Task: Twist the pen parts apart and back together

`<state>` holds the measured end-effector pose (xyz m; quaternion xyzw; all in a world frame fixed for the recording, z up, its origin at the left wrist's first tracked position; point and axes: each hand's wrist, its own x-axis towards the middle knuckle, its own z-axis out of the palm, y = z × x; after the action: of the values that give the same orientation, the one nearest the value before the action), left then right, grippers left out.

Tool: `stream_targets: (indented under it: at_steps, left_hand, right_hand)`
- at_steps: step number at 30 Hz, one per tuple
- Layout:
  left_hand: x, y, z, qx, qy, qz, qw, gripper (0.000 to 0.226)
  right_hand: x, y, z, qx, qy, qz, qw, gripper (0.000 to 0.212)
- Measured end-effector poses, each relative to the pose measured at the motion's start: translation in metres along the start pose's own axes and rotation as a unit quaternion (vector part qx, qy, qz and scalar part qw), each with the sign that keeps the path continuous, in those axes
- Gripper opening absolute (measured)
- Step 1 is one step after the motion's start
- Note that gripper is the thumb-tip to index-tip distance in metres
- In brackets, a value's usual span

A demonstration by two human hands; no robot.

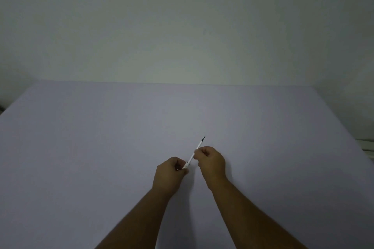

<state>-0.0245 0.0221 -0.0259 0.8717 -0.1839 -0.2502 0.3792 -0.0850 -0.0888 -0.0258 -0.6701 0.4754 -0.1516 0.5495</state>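
Wall (182,26): pale and plain, rising behind everything, well beyond the two hands; one small dark mark sits high on it, far above the grip.
Table (81,147): a wide, flat, lavender-grey surface lying under and all around the grip, its far edge meeting the wall well beyond the pen tip.
Forearms: both bare, coming in from the near edge and converging toward the grip at the middle of the table.
Right hand (211,162): fingers curled, thumb and fingertips pinching the pen at about the middle of its length; it sits just beyond and to the right of the other hand, close but with a small gap between the knuckles.
Left hand (169,176): fingers curled round the near, lower end of the pen, which disappears into the fist; this hand is the nearer of the two.
Pen (192,157): thin and white, held between both hands above the table, slanting up and away to the right from the left hand's grip, through the right hand's pinch.
Pen tip (203,138): the dark, narrow end sticking out past the right hand's fingers, pointing away from the person toward the wall.
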Motion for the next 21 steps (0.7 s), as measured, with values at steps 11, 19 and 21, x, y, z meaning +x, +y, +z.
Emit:
stream_targets:
  at_steps: [11,19,21]
  left_hand:
    - [-0.003,0.012,0.008,-0.038,-0.010,0.011,0.999,0.007]
    - [-0.002,0.018,0.014,-0.018,-0.014,0.034,0.999,0.009]
    - [-0.001,0.019,0.014,-0.023,-0.016,0.036,0.999,0.007]
  right_hand:
    - [-0.002,0.003,-0.022,0.031,-0.089,0.001,0.996,0.011]
    - [0.009,0.000,-0.030,0.074,-0.063,-0.009,0.995,0.018]
    - [0.013,0.002,-0.031,0.062,-0.072,-0.008,0.995,0.019]
